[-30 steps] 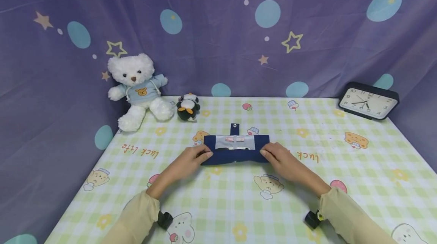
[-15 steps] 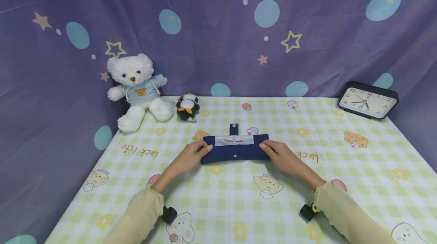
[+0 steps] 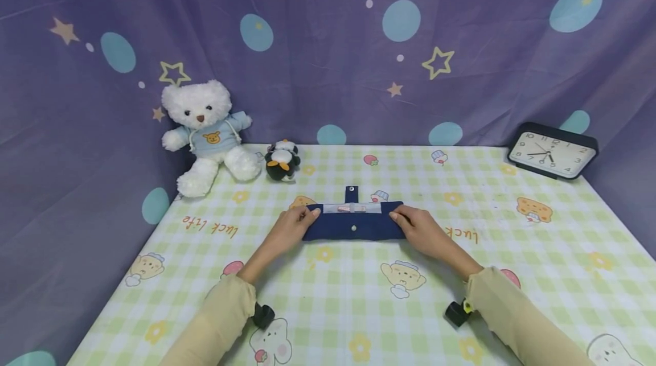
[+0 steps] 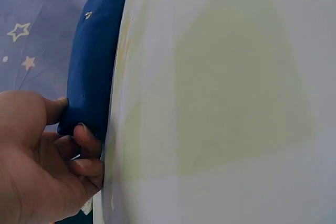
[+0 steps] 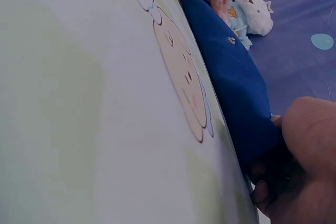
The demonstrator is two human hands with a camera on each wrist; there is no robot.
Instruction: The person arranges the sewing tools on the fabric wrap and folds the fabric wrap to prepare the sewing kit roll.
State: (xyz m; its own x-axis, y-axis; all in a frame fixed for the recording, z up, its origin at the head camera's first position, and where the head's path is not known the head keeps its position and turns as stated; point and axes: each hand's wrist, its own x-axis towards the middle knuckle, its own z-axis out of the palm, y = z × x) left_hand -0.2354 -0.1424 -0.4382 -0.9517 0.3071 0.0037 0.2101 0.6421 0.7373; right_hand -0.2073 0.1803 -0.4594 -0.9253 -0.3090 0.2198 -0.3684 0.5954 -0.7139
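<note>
A navy fabric pouch [image 3: 353, 228], folded into a long strip, lies across the table between my hands. Its near part carries a metal snap, and a short strap [image 3: 351, 194] with another snap sticks out at the far side. Along the far edge a grey lining strip [image 3: 333, 208] shows, with a small pinkish label on it. My left hand [image 3: 293, 227] pinches the pouch's left end between thumb and curled fingers. At the right end my right hand [image 3: 421, 231] pinches it the same way. In the left wrist view the roll [image 4: 93, 61] looks thick and rounded.
A white teddy bear [image 3: 202, 107] in a blue hoodie sits at the back left, with a small penguin plush [image 3: 282, 161] beside it. A black-framed clock [image 3: 554, 151] stands at the back right. A purple curtain [image 3: 328, 87] hangs behind the checked tablecloth [image 3: 338, 309].
The near part of the pouch has been rolled away from me, so its snap has come up into view and less grey lining shows. Both forearms have moved slightly inward.
</note>
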